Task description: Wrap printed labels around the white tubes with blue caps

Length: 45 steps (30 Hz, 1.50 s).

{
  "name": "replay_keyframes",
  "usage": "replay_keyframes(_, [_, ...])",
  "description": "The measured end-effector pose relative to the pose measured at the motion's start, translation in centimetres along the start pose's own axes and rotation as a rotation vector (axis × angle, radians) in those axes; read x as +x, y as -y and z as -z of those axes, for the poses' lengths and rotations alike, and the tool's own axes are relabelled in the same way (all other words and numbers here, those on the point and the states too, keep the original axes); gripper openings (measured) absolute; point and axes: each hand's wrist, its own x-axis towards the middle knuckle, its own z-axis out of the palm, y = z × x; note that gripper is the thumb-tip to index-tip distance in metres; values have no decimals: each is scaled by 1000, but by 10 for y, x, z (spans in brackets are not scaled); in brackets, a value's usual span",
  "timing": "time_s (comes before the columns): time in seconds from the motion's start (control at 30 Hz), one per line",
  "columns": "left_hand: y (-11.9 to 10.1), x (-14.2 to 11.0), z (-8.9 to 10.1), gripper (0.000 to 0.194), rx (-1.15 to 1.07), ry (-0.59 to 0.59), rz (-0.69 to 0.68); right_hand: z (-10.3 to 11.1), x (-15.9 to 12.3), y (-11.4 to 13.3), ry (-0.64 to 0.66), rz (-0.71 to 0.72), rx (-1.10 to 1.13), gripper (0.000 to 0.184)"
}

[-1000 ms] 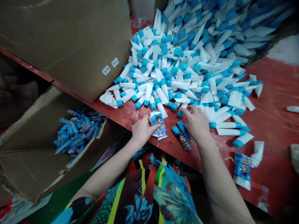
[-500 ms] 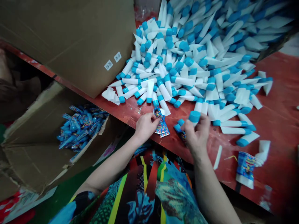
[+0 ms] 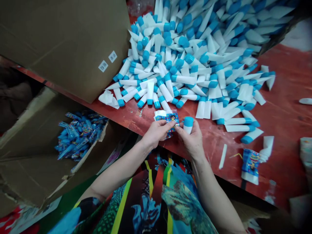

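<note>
Blue-capped white tube [image 3: 188, 125], now in right hand [image 3: 192, 142], fingers closed, left hand [image 3: 155, 134], fingers gripping printed packet [image 3: 172, 119]

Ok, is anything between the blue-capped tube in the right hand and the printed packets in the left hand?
No, nothing visible: the blue-capped white tube in the right hand sits just beside the printed packets in the left hand.

Soft, even indoor light without harsh glare, deep shadow below the bench [image 3: 285, 130], and wide-angle stretching toward the frame edges.
</note>
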Motion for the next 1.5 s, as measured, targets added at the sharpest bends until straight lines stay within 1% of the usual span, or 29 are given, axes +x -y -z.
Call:
replay_keyframes(0.07, [0, 0, -5, 41, -55, -35, -23, -3, -1, 1, -57, -25, 31, 44])
replay_keyframes(0.1, [1, 1, -7, 43, -65, -60, -35, -4, 0, 2, -83, -18, 26, 46])
replay_keyframes(0.17, [3, 3, -12, 49, -50, -101, -49, -5, 3, 2, -107, 25, -21, 48])
replay_keyframes(0.27, [8, 6, -17, 57, -21, -130, -61, -3, 6, 0, -117, 73, -80, 46])
replay_keyframes(0.37, [11, 7, -18, 57, -47, -127, -41, -1, 5, -4, -124, 99, -116, 43])
replay_keyframes(0.47, [13, 5, -16, 54, -108, -91, 8, -3, 1, -8, -157, 125, -147, 42])
replay_keyframes(0.53, [13, 4, -15, 53, -131, -74, 27, -4, 0, -8, -167, 114, -116, 42])
replay_keyframes(0.6, [13, 4, -14, 51, -131, -79, 19, -2, 0, -8, -114, 43, -10, 44])
replay_keyframes(0.67, [12, 4, -14, 52, -126, -103, -13, 4, -1, -6, -24, -43, 130, 46])
replay_keyframes(0.7, [12, 5, -14, 53, -124, -120, -30, 8, -1, -5, 23, -68, 188, 48])
replay_keyframes(0.77, [12, 5, -13, 55, -123, -153, -59, 18, -5, -3, 114, -65, 242, 52])
replay_keyframes(0.83, [11, 5, -13, 54, -117, -179, -88, 27, -12, -2, 194, -9, 162, 55])
replay_keyframes(0.9, [11, 4, -13, 51, -99, -196, -121, 33, -20, -2, 230, 81, -29, 55])
replay_keyframes(0.97, [10, 3, -14, 52, -88, -202, -146, 34, -27, -3, 225, 164, -248, 54])
replay_keyframes(1.03, [9, 1, -14, 55, -93, -195, -152, 34, -31, -4, 218, 200, -405, 55])
replay_keyframes(1.2, [4, -3, -16, 55, -101, -156, -168, 27, -33, -2, 170, 242, -636, 59])
replay_keyframes(1.3, [3, -3, -15, 55, -121, -158, -180, 23, -32, 0, 130, 283, -725, 58])
replay_keyframes(1.37, [3, -2, -15, 55, -139, -158, -162, 22, -31, -1, 127, 313, -732, 56])
replay_keyframes(1.5, [5, 1, -13, 50, -158, -136, -134, 22, -26, -10, 133, 377, -599, 51])
